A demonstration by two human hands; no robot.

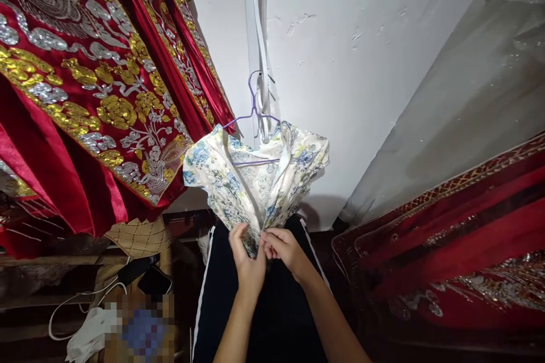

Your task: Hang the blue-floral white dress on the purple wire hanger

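Forearms come up from the bottom edge; left hand (246, 265) and right hand (284, 249) both close their fingers tight on the bunched lower end of the floral garment (255, 181). It hangs from a purple hanger (254, 114) against the white wall (361, 68), over a black white-striped garment (276, 312).

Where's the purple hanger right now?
Head view, centre: the purple hanger hooks over the white strip on the wall, just right of the red embroidered robe, carrying the floral garment that the left hand and right hand pinch below.
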